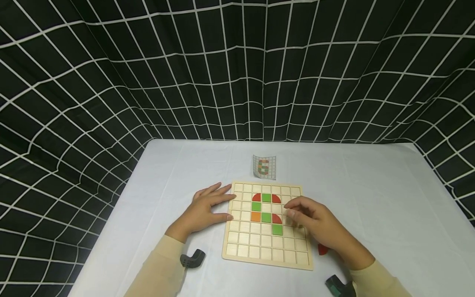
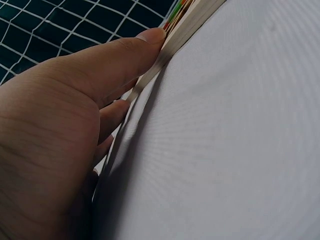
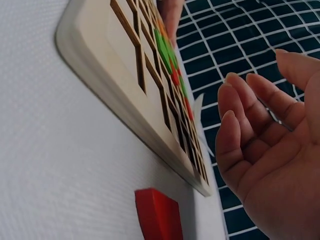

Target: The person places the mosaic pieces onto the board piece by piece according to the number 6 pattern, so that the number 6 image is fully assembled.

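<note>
A wooden grid board (image 1: 252, 260) lies on the white table. In its cells sit several green squares (image 1: 266, 198), an orange square (image 1: 255, 216) and 3 red rounded pieces (image 1: 276, 219). My left hand (image 1: 205, 209) rests along the board's left edge with fingers spread; the left wrist view shows the thumb (image 2: 127, 57) touching the rim. Over the right side of the board hovers my right hand (image 1: 315, 218), its fingers loosely bent. In the right wrist view nothing shows between those fingers (image 3: 232, 135). A loose red piece (image 3: 159, 215) lies beside the board, partly under the right forearm in the head view.
Behind the board lies a small, slightly curled paper card (image 1: 264, 167) printed with a coloured grid pattern. The white tabletop (image 1: 371, 185) stretches out on both sides. A black cloth with white grid lines (image 1: 245, 70) hangs around the table's back and sides.
</note>
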The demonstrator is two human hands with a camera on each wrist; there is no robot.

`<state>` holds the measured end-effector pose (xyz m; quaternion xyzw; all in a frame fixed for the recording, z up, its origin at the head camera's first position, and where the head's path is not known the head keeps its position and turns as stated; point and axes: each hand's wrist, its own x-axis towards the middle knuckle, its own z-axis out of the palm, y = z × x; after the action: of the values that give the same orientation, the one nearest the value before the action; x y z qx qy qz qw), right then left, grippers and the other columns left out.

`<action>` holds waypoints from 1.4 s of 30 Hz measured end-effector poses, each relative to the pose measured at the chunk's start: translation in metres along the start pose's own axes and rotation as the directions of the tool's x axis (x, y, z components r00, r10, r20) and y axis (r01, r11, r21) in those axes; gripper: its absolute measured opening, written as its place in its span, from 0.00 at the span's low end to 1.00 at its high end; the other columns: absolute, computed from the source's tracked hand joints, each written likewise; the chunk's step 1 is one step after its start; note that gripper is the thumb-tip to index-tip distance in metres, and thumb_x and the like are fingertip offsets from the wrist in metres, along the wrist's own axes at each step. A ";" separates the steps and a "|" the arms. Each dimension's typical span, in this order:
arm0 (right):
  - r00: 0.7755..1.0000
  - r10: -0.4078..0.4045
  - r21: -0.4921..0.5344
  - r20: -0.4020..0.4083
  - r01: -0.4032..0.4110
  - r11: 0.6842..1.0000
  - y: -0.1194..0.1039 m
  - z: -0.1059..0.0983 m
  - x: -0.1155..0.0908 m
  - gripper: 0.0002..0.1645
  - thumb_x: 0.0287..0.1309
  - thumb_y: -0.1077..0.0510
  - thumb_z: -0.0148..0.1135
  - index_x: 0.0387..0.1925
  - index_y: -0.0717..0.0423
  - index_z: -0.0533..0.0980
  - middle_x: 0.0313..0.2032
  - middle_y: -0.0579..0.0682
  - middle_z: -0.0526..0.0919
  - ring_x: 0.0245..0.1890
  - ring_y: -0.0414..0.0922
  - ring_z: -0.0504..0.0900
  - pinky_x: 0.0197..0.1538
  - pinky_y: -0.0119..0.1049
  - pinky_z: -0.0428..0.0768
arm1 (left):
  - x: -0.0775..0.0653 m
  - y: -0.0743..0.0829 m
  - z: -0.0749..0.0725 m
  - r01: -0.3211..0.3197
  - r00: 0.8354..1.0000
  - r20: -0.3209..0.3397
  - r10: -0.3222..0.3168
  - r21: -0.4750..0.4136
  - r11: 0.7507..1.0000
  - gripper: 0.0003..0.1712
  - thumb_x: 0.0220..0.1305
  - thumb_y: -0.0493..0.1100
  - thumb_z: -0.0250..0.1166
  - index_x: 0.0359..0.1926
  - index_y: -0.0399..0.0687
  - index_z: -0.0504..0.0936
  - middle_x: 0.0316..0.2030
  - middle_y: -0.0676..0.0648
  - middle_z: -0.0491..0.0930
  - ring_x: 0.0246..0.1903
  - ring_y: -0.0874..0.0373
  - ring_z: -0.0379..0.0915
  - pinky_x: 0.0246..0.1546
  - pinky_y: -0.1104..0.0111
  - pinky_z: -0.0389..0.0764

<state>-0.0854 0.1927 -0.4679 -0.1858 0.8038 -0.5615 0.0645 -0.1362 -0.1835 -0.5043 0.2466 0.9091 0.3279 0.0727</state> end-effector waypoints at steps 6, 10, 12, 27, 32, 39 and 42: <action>1.000 -0.023 -0.001 -0.011 0.023 1.000 0.001 -0.005 0.000 0.08 0.80 0.62 0.63 0.53 0.61 0.83 0.38 0.53 0.85 0.35 0.53 0.83 0.41 0.40 0.83 | 0.000 -0.001 0.000 -0.005 1.000 -0.001 0.005 0.004 1.000 0.39 0.66 0.64 0.78 0.75 0.65 0.81 0.81 0.59 0.63 0.83 0.53 0.47 0.78 0.46 0.44; 1.000 -0.004 -0.019 -0.018 0.004 1.000 0.001 -0.011 -0.001 0.10 0.80 0.60 0.63 0.53 0.62 0.82 0.39 0.53 0.86 0.36 0.54 0.84 0.43 0.38 0.83 | 0.000 -0.002 0.001 -0.002 1.000 0.002 0.002 0.000 1.000 0.39 0.66 0.64 0.78 0.75 0.65 0.81 0.81 0.59 0.63 0.83 0.54 0.46 0.78 0.46 0.43; 1.000 0.005 -0.035 -0.027 -0.006 0.999 0.001 -0.015 -0.002 0.10 0.80 0.60 0.64 0.53 0.61 0.83 0.40 0.53 0.86 0.37 0.53 0.84 0.44 0.37 0.83 | 0.000 -0.002 0.001 0.000 1.000 0.004 0.000 0.000 1.000 0.39 0.66 0.65 0.78 0.75 0.65 0.81 0.81 0.59 0.63 0.83 0.53 0.46 0.78 0.46 0.43; 0.991 0.100 -0.069 -0.094 -0.107 0.992 0.007 -0.030 -0.014 0.12 0.81 0.57 0.64 0.55 0.59 0.83 0.42 0.53 0.87 0.40 0.52 0.84 0.44 0.38 0.83 | 0.000 -0.003 0.003 0.005 1.000 0.007 -0.005 -0.003 1.000 0.39 0.66 0.65 0.77 0.75 0.66 0.81 0.81 0.59 0.63 0.83 0.54 0.46 0.78 0.47 0.43; 0.984 0.135 -0.085 -0.114 -0.145 0.986 0.013 -0.034 -0.021 0.12 0.81 0.55 0.64 0.56 0.58 0.83 0.42 0.52 0.86 0.40 0.51 0.83 0.43 0.37 0.82 | 0.000 -0.002 0.003 0.000 1.000 0.008 0.000 0.007 1.000 0.39 0.66 0.64 0.77 0.75 0.66 0.81 0.81 0.59 0.63 0.83 0.54 0.46 0.78 0.47 0.44; 0.966 0.199 -0.106 -0.164 -0.218 0.970 0.019 -0.042 -0.028 0.16 0.80 0.51 0.65 0.57 0.57 0.84 0.46 0.52 0.87 0.40 0.50 0.82 0.42 0.36 0.82 | 0.000 -0.002 0.001 0.004 1.000 0.001 -0.004 0.008 1.000 0.39 0.66 0.64 0.78 0.75 0.65 0.81 0.81 0.59 0.63 0.83 0.53 0.47 0.78 0.47 0.44; 0.963 0.204 -0.113 -0.174 -0.226 0.968 0.021 -0.045 -0.030 0.16 0.80 0.51 0.65 0.57 0.58 0.84 0.46 0.52 0.87 0.40 0.50 0.82 0.43 0.35 0.82 | 0.000 -0.003 0.002 0.010 1.000 -0.001 -0.010 0.003 1.000 0.39 0.66 0.64 0.78 0.75 0.66 0.81 0.81 0.59 0.63 0.83 0.54 0.46 0.78 0.47 0.44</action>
<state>-0.0763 0.2494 -0.4744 -0.0552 0.8571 -0.5099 0.0478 -0.1368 -0.1849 -0.5074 0.2418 0.9109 0.3261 0.0733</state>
